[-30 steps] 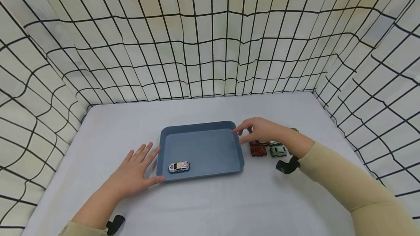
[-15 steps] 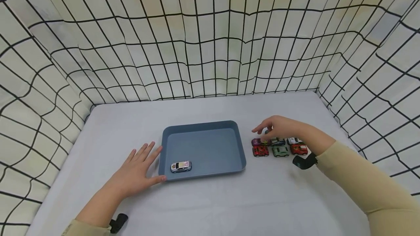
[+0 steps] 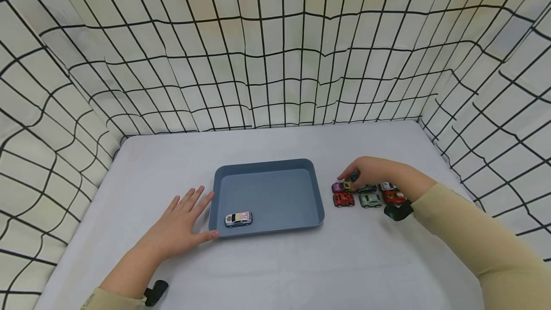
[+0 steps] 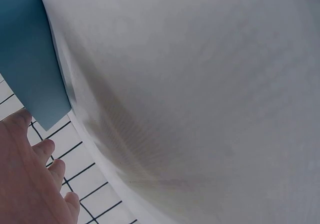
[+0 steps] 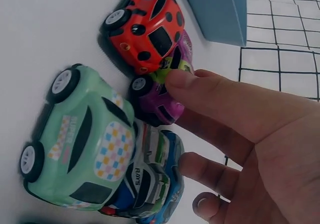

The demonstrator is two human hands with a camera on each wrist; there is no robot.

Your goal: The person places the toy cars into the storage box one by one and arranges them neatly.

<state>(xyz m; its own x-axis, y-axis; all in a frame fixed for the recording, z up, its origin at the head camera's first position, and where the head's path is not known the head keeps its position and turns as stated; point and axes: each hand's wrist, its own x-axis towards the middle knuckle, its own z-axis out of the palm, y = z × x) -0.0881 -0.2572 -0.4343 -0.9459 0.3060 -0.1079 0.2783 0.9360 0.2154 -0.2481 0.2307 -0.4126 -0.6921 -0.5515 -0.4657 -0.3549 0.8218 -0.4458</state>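
Observation:
My left hand (image 3: 174, 231) lies with fingers spread at the left side of a blue-grey tray (image 3: 271, 176), its thumb at the near left corner. A white patterned toy car (image 3: 238, 219) sits in the tray's near left part. To the right of the tray, my right hand (image 3: 372, 171) is low over a cluster of toy cars. Its thumb (image 5: 182, 78) overlaps a purple and yellow-green toy car (image 5: 155, 103) in the right wrist view, with the other fingers bent beyond. A blue toy car (image 3: 355, 175) shows between thumb and index finger.
Close by are a red black-spotted car (image 5: 155, 31), a mint green car (image 5: 87, 144), another red car (image 3: 393, 197), a white car (image 3: 387, 186) and a dark car (image 3: 368, 188). White cloth (image 3: 275, 262) covers the table. Black-gridded white sheeting (image 3: 275, 61) encloses its back and sides.
My right hand has moved from the tray's right edge rightward over the toy cars, then down to the purple one. The left hand stays beside the tray. The view has shifted slightly.

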